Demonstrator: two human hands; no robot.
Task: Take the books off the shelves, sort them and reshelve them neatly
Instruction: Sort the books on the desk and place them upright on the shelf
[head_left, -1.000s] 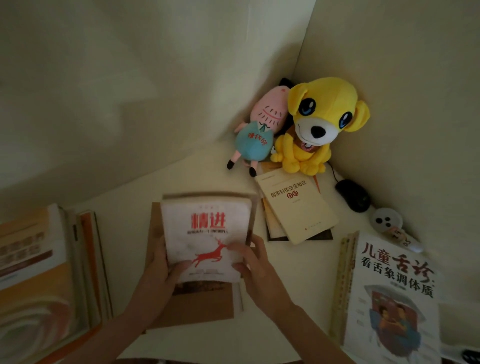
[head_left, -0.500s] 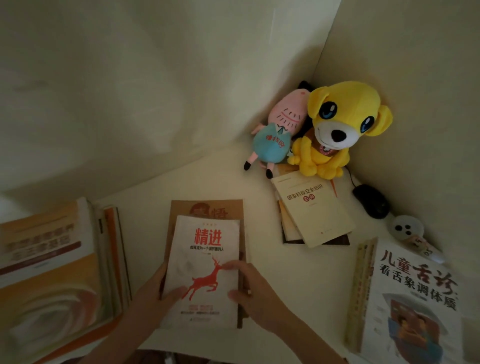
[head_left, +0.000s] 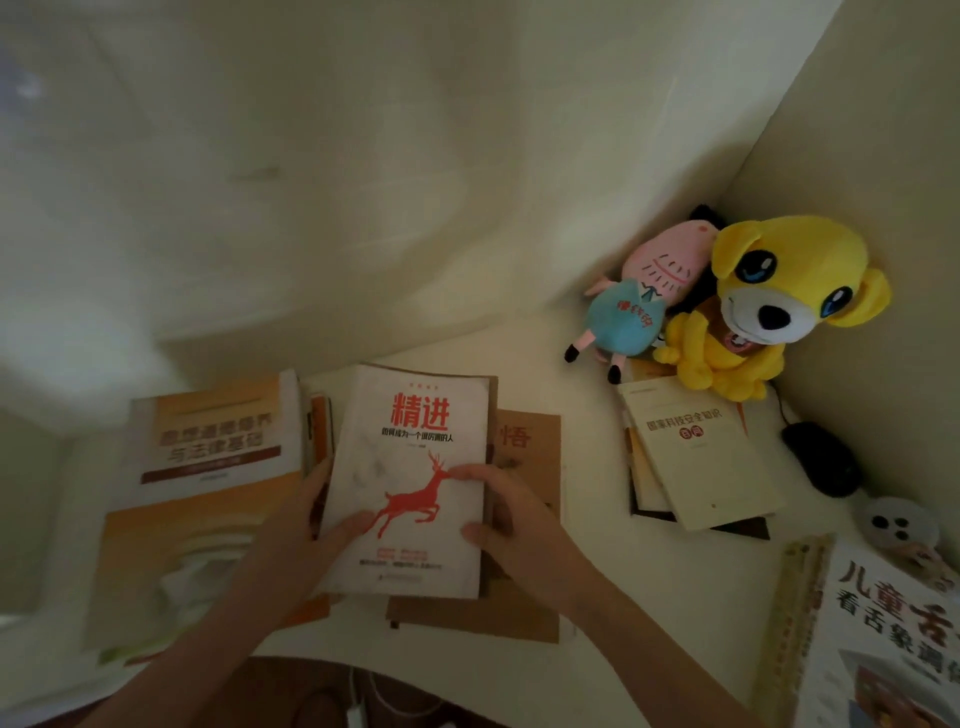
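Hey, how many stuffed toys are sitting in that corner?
2: a yellow plush dog in the far right corner, a pink doll leaning against it, left of it. A black shape behind may be a third.

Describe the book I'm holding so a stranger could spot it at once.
From the yellow plush dog in the corner, look left. The left hand and right hand hold a white paperback book there. Unlike the orange-and-white book and brown book either side, its cover shows a red leaping deer.

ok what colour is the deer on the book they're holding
Red deer on the white book; head view.
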